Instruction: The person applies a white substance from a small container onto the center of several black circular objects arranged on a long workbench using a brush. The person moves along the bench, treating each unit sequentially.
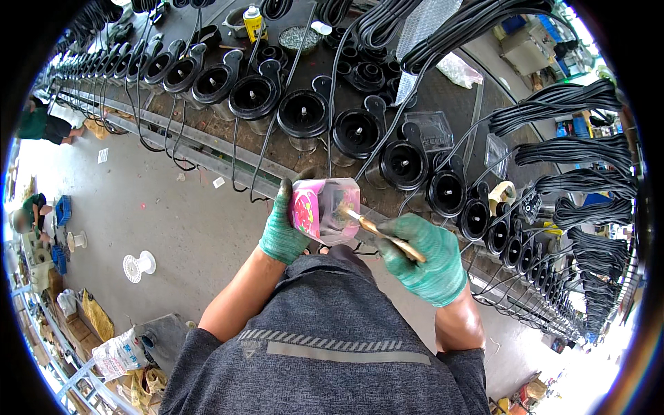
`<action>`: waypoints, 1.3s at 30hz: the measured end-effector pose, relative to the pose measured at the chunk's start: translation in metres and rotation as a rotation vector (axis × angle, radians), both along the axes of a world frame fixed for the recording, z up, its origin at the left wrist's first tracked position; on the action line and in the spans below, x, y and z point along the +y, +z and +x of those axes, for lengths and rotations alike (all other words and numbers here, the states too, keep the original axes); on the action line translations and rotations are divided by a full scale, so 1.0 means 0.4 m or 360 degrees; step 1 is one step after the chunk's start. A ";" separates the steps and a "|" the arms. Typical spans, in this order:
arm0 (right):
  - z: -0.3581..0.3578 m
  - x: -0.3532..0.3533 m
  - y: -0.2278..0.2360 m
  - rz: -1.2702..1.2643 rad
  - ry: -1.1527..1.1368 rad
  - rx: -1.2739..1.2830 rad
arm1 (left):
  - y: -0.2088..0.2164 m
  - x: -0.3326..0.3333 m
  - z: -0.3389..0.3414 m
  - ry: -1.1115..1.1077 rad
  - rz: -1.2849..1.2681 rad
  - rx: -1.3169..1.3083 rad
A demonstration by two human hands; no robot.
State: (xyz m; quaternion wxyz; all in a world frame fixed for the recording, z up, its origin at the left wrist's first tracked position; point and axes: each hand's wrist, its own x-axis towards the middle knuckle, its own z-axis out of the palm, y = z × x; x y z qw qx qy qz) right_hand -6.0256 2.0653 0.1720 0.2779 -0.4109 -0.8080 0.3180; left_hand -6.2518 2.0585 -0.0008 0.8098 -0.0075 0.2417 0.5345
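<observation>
My left hand [281, 225], in a green knit glove, grips a clear plastic box [332, 232] with a pink printed side, its open top tilted toward me. My right hand [429, 259], gloved alike, is closed round the wooden handle of a brush [377, 228]. The brush's bristle end reaches inside the box; what the box contains is hard to make out. Just beyond my hands stands a row of round black pump housings [355, 133], open side up, each with a metal shaft in the middle and a black cable.
The housings line a long workbench [443, 97], with coiled black cables [560, 107] hanging above and at right. A yellow spray can [254, 23] and a bowl of small metal parts [299, 39] stand at the back. White spools [139, 266] lie on the floor; other people are at far left.
</observation>
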 end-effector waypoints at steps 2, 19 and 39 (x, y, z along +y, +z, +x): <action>0.015 0.007 0.014 -0.0027 -0.0041 0.0110 | -0.008 0.007 0.005 -0.0027 -0.0014 0.0081; 0.183 0.021 -0.039 -0.0455 -0.0446 0.0334 | 0.057 0.097 0.106 -0.0006 -0.0036 -0.0059; 0.291 0.105 -0.258 -0.0972 -0.1206 0.1696 | 0.097 0.235 0.166 0.0036 0.0010 0.0066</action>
